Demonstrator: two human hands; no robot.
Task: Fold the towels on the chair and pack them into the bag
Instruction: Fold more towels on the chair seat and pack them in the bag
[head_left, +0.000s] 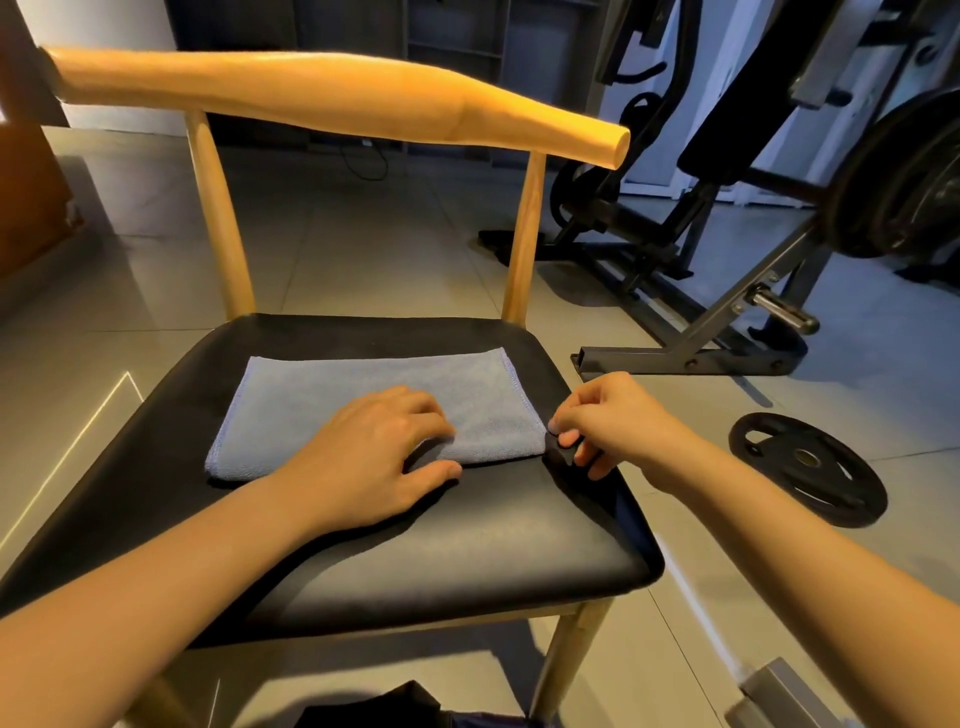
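A light blue towel (374, 395) lies folded in half on the black seat of a wooden chair (415, 545). My left hand (374, 457) rests flat on the towel's near edge, fingers spread, pressing it down. My right hand (613, 426) is at the towel's near right corner, thumb and fingertips pinched at the hem. A dark bag-like object (384, 709) shows at the bottom edge, mostly cut off by the frame.
The chair's curved wooden backrest (332, 98) rises behind the seat. A weight bench frame (727, 322) stands to the right, with a black weight plate (808, 467) on the tiled floor. A brown cabinet (26, 197) is at the left.
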